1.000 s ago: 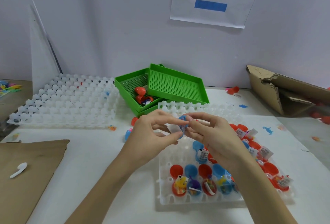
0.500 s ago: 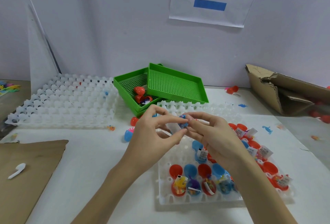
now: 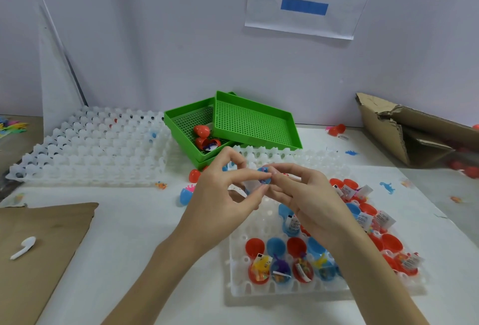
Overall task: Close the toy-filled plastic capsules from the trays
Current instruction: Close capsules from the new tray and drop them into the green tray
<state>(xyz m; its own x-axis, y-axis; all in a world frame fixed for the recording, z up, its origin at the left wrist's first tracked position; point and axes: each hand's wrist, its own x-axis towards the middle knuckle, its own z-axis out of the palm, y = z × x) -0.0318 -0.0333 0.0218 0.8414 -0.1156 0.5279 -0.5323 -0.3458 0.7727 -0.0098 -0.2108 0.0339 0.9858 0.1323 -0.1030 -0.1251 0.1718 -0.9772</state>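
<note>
Above the white tray (image 3: 259,289), both hands (image 3: 261,195) pinch one blue capsule (image 3: 263,179) between their fingertips.

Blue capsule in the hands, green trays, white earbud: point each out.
blue capsule (image 3: 265,179), head view, shell showing between fingertips
green trays (image 3: 252,122), head view, upper tray's perforated floor
white earbud (image 3: 25,245), head view, its body

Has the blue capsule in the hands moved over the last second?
No. The blue capsule stays pinched between both hands above the white tray's far end.
</note>
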